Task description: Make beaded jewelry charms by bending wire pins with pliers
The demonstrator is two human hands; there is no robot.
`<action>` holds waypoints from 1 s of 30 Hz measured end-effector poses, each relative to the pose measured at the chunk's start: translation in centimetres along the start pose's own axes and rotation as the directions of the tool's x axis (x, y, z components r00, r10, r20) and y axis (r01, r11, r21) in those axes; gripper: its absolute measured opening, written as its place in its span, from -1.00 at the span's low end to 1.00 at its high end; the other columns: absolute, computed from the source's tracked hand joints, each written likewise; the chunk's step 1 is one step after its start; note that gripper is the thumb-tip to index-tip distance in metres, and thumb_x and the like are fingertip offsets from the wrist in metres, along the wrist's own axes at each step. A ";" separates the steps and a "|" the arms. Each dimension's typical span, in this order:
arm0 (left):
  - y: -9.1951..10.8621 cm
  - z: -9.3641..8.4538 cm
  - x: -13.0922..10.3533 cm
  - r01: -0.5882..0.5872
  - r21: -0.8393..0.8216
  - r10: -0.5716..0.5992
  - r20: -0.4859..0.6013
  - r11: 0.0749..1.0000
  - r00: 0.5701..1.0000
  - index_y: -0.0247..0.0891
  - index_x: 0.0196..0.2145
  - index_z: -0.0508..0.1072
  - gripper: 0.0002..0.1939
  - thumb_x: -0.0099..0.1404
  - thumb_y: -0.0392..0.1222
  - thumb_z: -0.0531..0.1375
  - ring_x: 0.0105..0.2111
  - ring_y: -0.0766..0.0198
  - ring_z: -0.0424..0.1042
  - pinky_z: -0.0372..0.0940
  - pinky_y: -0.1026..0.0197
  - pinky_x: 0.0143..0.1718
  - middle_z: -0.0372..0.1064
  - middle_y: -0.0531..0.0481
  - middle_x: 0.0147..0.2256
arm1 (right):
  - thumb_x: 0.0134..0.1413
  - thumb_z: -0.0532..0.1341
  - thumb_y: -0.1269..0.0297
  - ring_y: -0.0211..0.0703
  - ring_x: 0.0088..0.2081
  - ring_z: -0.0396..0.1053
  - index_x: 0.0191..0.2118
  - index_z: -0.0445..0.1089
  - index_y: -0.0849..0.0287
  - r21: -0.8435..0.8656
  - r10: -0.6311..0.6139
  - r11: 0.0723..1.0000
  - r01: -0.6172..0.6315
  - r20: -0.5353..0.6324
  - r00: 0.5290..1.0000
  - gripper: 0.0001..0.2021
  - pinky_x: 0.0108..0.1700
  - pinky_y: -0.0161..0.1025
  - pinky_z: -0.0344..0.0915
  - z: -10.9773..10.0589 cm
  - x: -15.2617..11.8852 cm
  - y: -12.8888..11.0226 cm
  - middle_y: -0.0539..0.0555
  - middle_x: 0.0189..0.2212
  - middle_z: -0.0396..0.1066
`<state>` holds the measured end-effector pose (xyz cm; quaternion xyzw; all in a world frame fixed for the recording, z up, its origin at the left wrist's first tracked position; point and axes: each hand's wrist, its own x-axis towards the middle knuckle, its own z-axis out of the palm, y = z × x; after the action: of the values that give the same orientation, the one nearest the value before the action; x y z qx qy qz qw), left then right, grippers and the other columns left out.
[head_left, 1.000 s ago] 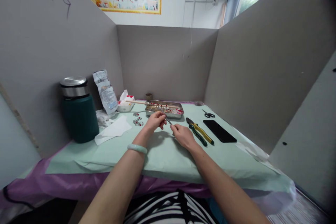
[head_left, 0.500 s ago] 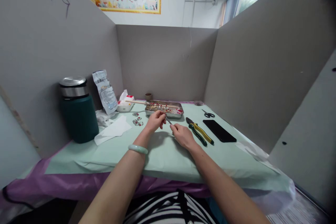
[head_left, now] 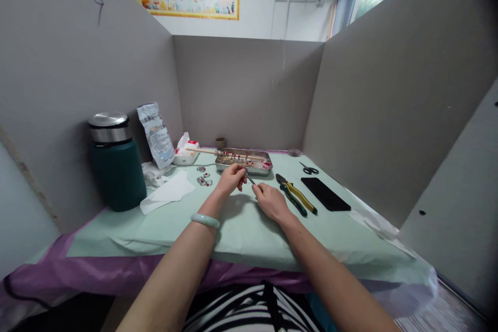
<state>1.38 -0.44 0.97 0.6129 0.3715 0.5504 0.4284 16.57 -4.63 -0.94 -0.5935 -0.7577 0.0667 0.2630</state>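
My left hand (head_left: 232, 178) is closed in a pinch in front of the metal tray; what sits between its fingertips is too small to make out. My right hand (head_left: 270, 201) is wrapped round a slim dark metal tool (head_left: 250, 178), whose tip reaches the left fingertips. Its kind cannot be told, since the fist hides the handle. The metal tray (head_left: 254, 170) behind holds red beads and small metallic bits, with a wooden stick (head_left: 200, 151) laid across it. Several small rings with red beads (head_left: 204, 181) lie left of my left hand.
Pliers with green and yellow handles (head_left: 298, 197), a black phone (head_left: 325, 194) and scissors (head_left: 310, 170) lie on the right. Left stand a green flask (head_left: 118, 174), a foil pouch (head_left: 156, 137), a tissue box (head_left: 187, 158) and white paper (head_left: 169, 194). Grey partitions (head_left: 249, 93) enclose the table.
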 end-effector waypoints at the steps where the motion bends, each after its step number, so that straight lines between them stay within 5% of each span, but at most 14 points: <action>1: 0.1 0.0 -0.1 0.004 -0.009 -0.004 0.000 1.000 1.000 -0.31 -0.39 0.27 -0.90 0.21 -0.23 0.12 -0.77 0.48 0.15 0.16 0.37 -0.74 0.29 0.13 -0.65 | 0.28 -0.14 0.04 -0.12 -0.29 0.37 -0.28 0.42 0.18 -0.007 -0.002 1.000 0.002 0.000 1.000 -0.54 -0.37 -0.28 -0.02 0.0 0.0 0.0 0.14 -0.30 0.49; 30: -0.3 -0.4 0.1 0.006 0.057 -0.007 0.020 0.998 1.000 -0.31 -0.42 0.30 -0.91 0.20 -0.24 0.13 -0.80 0.50 0.15 0.10 0.40 -0.74 0.26 0.15 -0.68 | 0.31 -0.17 0.06 -0.07 -0.26 0.39 -0.23 0.37 0.19 -0.093 -0.075 0.993 0.078 0.040 0.996 -0.55 -0.33 -0.26 0.01 0.4 0.0 0.4 0.17 -0.28 0.48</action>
<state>1.00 -0.22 0.69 0.6291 0.3849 0.5320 0.4161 16.69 -4.39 -1.44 -0.5746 -0.7869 0.0314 0.2230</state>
